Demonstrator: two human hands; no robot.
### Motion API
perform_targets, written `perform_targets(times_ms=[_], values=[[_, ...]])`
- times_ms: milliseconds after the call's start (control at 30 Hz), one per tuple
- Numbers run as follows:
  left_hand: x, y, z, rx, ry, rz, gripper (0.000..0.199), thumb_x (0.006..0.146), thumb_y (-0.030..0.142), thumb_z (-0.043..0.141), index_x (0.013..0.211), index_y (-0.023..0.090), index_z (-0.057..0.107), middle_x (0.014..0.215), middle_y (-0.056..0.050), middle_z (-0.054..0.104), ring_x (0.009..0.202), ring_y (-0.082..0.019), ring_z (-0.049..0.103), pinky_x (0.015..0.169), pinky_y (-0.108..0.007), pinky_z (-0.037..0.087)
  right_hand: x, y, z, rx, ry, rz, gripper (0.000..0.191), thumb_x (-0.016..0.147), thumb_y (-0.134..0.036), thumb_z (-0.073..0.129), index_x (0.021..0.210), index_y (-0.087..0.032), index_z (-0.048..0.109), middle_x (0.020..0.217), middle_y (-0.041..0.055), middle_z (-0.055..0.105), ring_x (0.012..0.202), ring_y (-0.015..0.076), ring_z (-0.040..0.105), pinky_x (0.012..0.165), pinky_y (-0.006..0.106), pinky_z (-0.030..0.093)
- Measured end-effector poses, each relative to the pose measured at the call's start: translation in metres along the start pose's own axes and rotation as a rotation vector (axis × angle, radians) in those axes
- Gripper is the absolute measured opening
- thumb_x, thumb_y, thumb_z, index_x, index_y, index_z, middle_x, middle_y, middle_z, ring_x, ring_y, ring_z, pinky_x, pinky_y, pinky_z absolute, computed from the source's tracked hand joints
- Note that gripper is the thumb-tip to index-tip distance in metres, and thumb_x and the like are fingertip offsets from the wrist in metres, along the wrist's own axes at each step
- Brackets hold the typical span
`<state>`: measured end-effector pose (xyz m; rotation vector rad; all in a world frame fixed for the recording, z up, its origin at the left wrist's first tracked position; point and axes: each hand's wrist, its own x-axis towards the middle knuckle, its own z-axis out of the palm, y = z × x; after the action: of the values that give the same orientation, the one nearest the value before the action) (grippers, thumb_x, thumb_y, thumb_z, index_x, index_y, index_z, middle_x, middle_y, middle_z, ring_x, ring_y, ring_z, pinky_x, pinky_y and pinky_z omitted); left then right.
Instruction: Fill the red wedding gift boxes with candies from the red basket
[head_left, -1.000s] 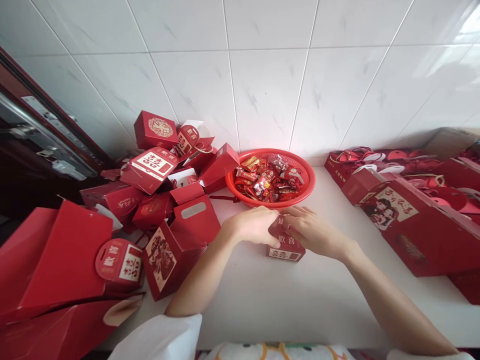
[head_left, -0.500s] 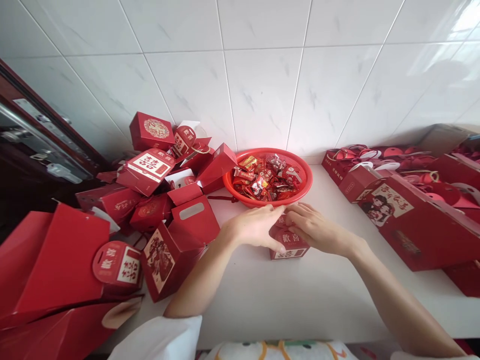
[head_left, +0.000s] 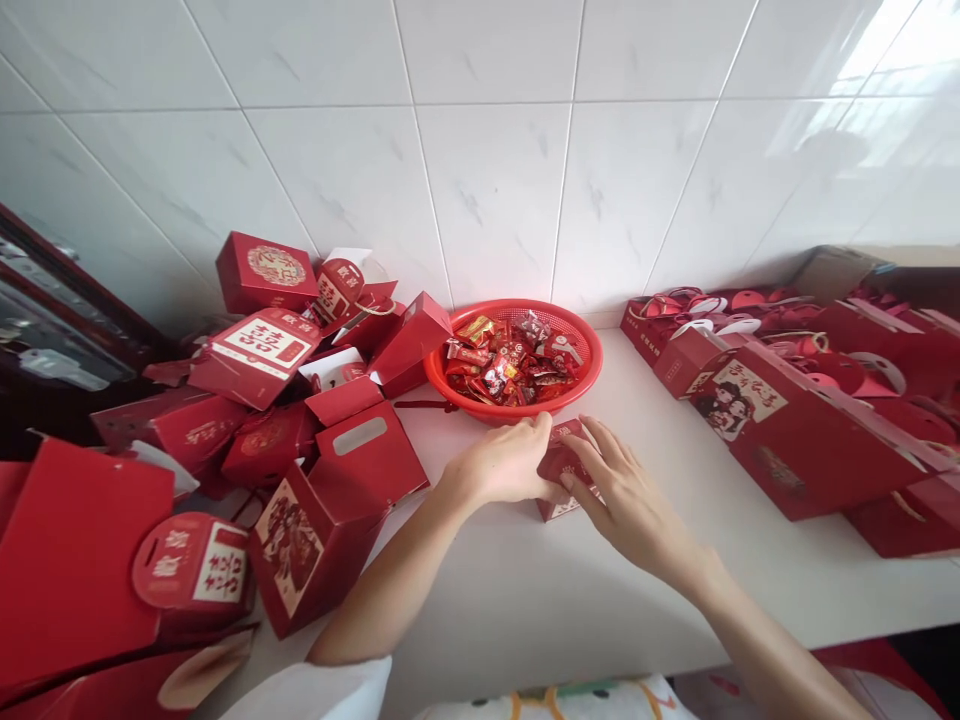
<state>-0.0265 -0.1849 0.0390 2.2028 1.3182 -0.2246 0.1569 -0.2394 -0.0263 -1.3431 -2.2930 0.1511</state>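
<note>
A small red candy box (head_left: 559, 507) with pale lettering and a white label stands on the white counter, just in front of the candy basket. My left hand (head_left: 506, 462) grips its left side, thumb toward the front and fingers behind. Across the top and right side lie the bent fingers of my right hand (head_left: 634, 505), pressing on the box and covering much of its front. Wrapped candies (head_left: 517, 360) fill the round red plastic basket (head_left: 592, 375) beyond both hands.
Red folded boxes (head_left: 262, 345) are heaped on the left, several lying open or on their sides. Larger red boxes (head_left: 795, 430) stand on the right, with more red boxes and handles inside. A white tiled wall (head_left: 495, 200) rises behind the white counter (head_left: 525, 600).
My right hand has shifted over the front of the box, hiding more of its lettering. My left hand stays on the box's left side. The view has turned slightly right.
</note>
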Motion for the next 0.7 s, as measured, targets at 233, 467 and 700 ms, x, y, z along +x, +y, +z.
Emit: perform_targets(times_ms=[233, 467, 700], values=[[-0.001, 0.006, 0.004, -0.02, -0.02, 0.032, 0.066, 0.07, 0.056, 0.071, 0.124, 0.022, 0.05, 0.13, -0.012, 0.056, 0.122, -0.036, 0.059, 0.087, -0.04, 0.054, -0.018, 0.0, 0.02, 0.059, 0.043, 0.237, 0.046, 0.105, -0.046, 0.038, 0.143, -0.023, 0.049, 0.154, 0.0193, 0.043, 0.146, 0.0344, 0.041, 0.112, 0.055, 0.046], [-0.001, 0.003, 0.004, -0.043, -0.045, 0.259, 0.075, 0.076, 0.053, 0.073, 0.141, 0.026, 0.049, 0.142, -0.011, 0.055, 0.135, -0.034, 0.051, 0.104, -0.04, 0.047, -0.025, -0.001, 0.017, 0.073, 0.108, 0.345, 0.057, 0.088, -0.042, 0.068, 0.14, -0.024, 0.051, 0.151, 0.0188, 0.046, 0.142, 0.0384, 0.044, 0.108, 0.058, 0.047], [-0.002, 0.003, 0.003, -0.041, -0.066, 0.355, 0.077, 0.085, 0.053, 0.067, 0.153, 0.027, 0.041, 0.158, -0.008, 0.045, 0.146, -0.03, 0.042, 0.118, -0.04, 0.036, -0.048, 0.015, -0.007, 0.209, 0.279, 0.407, 0.048, 0.08, -0.035, 0.073, 0.125, -0.027, 0.061, 0.139, 0.0115, 0.06, 0.125, 0.0326, 0.058, 0.104, 0.052, 0.049]])
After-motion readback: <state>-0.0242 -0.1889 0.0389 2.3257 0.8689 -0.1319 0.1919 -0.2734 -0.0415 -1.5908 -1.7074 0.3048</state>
